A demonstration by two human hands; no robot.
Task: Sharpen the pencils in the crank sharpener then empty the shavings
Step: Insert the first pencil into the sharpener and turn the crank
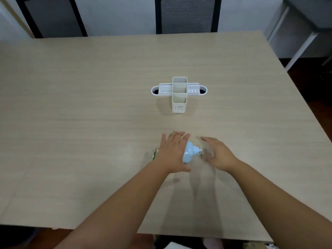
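Observation:
A light-blue crank sharpener stands on the table near the front middle. My left hand lies over its top and left side with the fingers stretched out, pressing it down. A green pencil sticks out to the left from under that hand. My right hand is at the sharpener's right end, where the crank's metal shaft shows. Its thumb and lower fingers are blurred around the crank handle, which is hidden.
A white desk organizer with two tall square cups and a low tray stands further back at the middle of the wooden table. Two chairs stand behind the far edge. A grey desk is at the far right.

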